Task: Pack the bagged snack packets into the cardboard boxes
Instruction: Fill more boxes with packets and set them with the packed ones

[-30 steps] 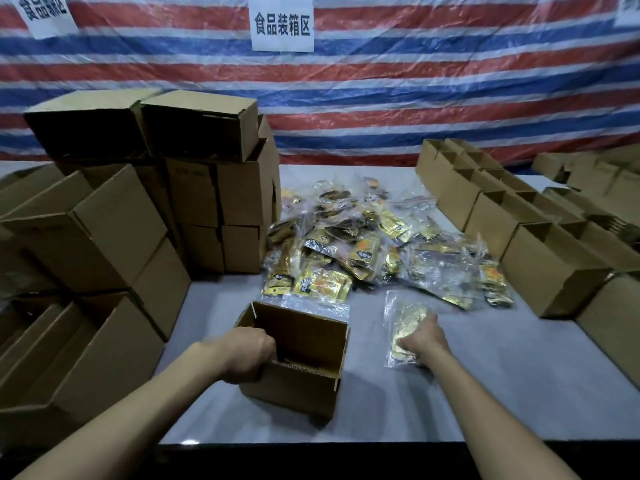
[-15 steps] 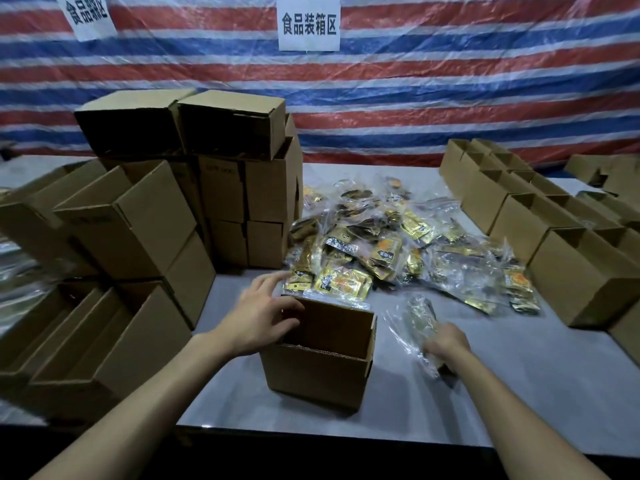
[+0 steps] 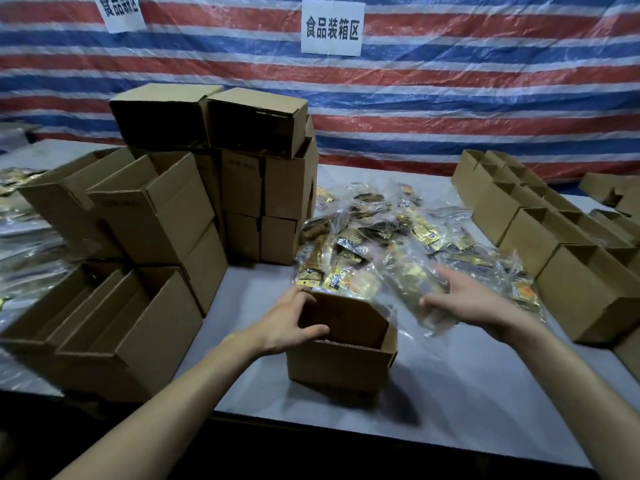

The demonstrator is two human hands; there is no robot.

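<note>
The big gray bench (image 3: 450, 393) holds everything. On its left side is a tall heap of boxes (image 3: 156, 209). Some lie on their sides, and the ones I can see into look empty. On the right side a row of boxes (image 3: 554, 237) stands with the tops open. I cannot see what is inside them.

In the middle lies a big pile of snack bags (image 3: 381, 237), loose on the bench, so I think most of the packing is left to do.

Close to the person sits one open box (image 3: 343, 362), just in front of the pile. No bag shows inside it, but part of its floor is hidden.

The left grip (image 3: 291, 323), a bare hand, is curled over the left rim of that box and holds it.

The right grip (image 3: 474, 299) is just right of the box. It pinches one bag (image 3: 408, 282) between thumb and fingers, with the fingers quite spread. The bag is blurry. It is up off the bench, beside the box and not yet inside
</note>
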